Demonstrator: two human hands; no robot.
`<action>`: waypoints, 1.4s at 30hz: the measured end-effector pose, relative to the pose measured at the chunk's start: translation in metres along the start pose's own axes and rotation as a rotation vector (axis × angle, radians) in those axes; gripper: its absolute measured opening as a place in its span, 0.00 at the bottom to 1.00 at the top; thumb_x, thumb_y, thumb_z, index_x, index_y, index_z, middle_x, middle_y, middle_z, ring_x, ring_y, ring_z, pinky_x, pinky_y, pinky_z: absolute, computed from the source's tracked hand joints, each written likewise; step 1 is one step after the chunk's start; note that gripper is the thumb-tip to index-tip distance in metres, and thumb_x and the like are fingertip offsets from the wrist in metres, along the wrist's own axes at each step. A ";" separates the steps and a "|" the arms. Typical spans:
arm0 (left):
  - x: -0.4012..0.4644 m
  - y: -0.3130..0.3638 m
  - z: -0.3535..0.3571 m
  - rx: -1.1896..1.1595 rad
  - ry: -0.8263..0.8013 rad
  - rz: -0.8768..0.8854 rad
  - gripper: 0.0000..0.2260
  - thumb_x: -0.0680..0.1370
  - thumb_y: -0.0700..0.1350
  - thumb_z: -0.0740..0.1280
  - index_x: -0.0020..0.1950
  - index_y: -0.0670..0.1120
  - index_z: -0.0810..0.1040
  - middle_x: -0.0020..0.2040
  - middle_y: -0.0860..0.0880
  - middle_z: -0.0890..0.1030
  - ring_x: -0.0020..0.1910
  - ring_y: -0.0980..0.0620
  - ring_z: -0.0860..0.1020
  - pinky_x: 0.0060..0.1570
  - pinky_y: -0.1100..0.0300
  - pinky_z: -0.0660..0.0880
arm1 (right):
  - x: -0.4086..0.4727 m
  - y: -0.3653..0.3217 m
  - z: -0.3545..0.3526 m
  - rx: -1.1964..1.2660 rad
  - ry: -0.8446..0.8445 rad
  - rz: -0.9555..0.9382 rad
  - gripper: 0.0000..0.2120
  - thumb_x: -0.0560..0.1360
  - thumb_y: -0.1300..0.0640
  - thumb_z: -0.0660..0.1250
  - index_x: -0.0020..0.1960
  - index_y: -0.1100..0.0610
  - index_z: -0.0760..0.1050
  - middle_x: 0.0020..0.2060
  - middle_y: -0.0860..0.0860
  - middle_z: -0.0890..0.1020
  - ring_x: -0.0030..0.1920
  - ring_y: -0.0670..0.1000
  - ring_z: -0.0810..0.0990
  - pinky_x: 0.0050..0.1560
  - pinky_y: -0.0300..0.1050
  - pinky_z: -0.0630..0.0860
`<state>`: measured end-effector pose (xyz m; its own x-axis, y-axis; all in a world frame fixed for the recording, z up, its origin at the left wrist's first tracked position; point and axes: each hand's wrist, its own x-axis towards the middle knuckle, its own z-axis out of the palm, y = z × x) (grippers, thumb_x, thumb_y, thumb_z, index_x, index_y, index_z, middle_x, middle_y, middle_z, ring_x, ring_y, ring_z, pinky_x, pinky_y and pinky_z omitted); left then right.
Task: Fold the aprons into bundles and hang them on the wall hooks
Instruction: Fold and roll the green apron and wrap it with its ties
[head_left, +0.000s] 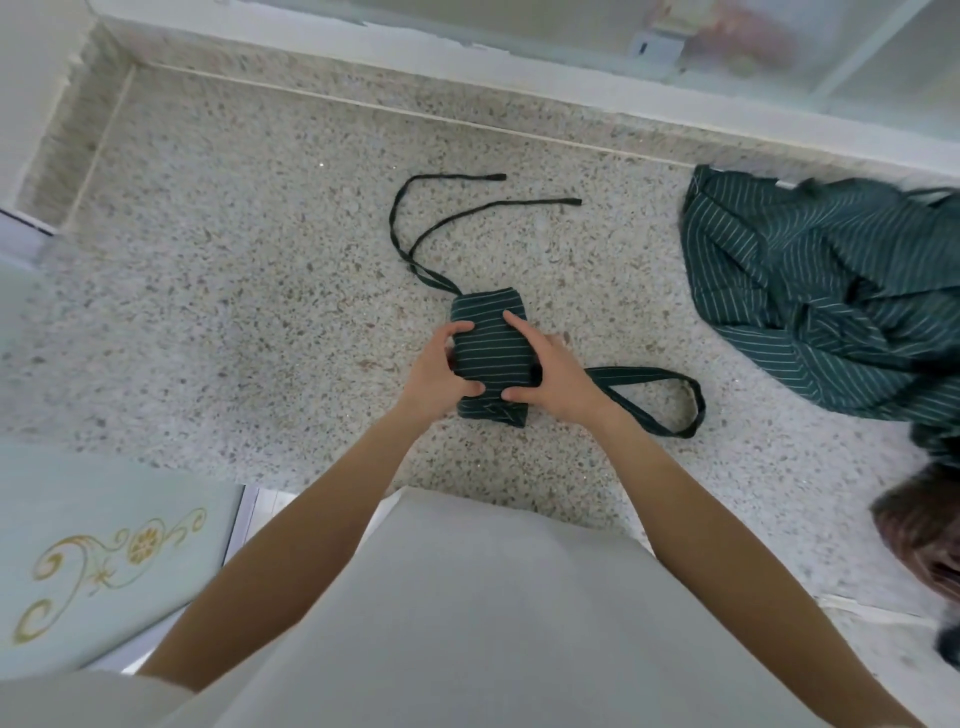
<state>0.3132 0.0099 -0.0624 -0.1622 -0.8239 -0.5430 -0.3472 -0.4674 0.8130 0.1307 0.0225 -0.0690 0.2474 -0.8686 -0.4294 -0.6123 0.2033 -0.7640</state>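
Pale shirt front (467, 623) fills the near edge, both bare forearms reaching out from it over the counter (234, 322).

Left hand (441, 366): fingers curled round the left edge of the bundle (491, 353), thumb laid on the near end. Right hand (550, 374): index finger stretched across the top of the striped cloth, thumb tucked against the near end, other fingers wrapped down the right side. Both clasp it; neither is spread flat.

Bundle: dark green with thin pale stripes, folded into a compact block, resting on the speckled stone about mid-counter. Two thin ties (415, 228) trail from its far end toward the back wall, lying loose and apart at their tips. A wide strap loop (670, 395) runs out from under the right hand and lies flat to the right.

Further right, well apart: a second apron (810, 296), unfolded, heaped against the back ledge. Cabinet door (104, 551) with a gold scroll motif lower left. No hooks in view.

Judgement: folding looks done, securing is the step in hand. To do it well, keep one hand pressing the block so layers don't spring open, draw the ties in snug, wrap evenly, and leave the loop free outside the wrap, since it likely goes over the hook. Slack ties would let it unroll when lifted.
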 end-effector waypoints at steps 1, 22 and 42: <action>-0.001 0.000 -0.001 0.081 0.006 0.033 0.35 0.65 0.33 0.74 0.67 0.50 0.65 0.57 0.47 0.77 0.54 0.50 0.77 0.50 0.59 0.75 | 0.002 -0.001 0.001 -0.003 0.014 -0.019 0.44 0.67 0.54 0.76 0.74 0.42 0.54 0.68 0.54 0.68 0.64 0.53 0.69 0.65 0.51 0.68; 0.003 -0.022 -0.012 0.779 -0.129 0.648 0.24 0.67 0.50 0.75 0.58 0.47 0.71 0.65 0.53 0.74 0.64 0.51 0.71 0.67 0.59 0.56 | -0.029 0.028 0.013 -0.631 0.291 -0.331 0.32 0.63 0.47 0.76 0.63 0.56 0.72 0.62 0.51 0.77 0.65 0.51 0.72 0.72 0.50 0.53; -0.028 0.039 0.001 0.166 0.078 0.334 0.05 0.75 0.48 0.69 0.50 0.53 0.83 0.38 0.56 0.83 0.31 0.62 0.78 0.38 0.59 0.77 | -0.066 -0.031 -0.042 1.109 0.536 0.296 0.19 0.74 0.47 0.69 0.60 0.56 0.77 0.53 0.51 0.83 0.54 0.52 0.81 0.56 0.50 0.76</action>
<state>0.3037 0.0151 -0.0159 -0.2235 -0.9470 -0.2307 -0.4333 -0.1155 0.8938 0.1017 0.0548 0.0038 -0.2839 -0.7457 -0.6027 0.4283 0.4638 -0.7756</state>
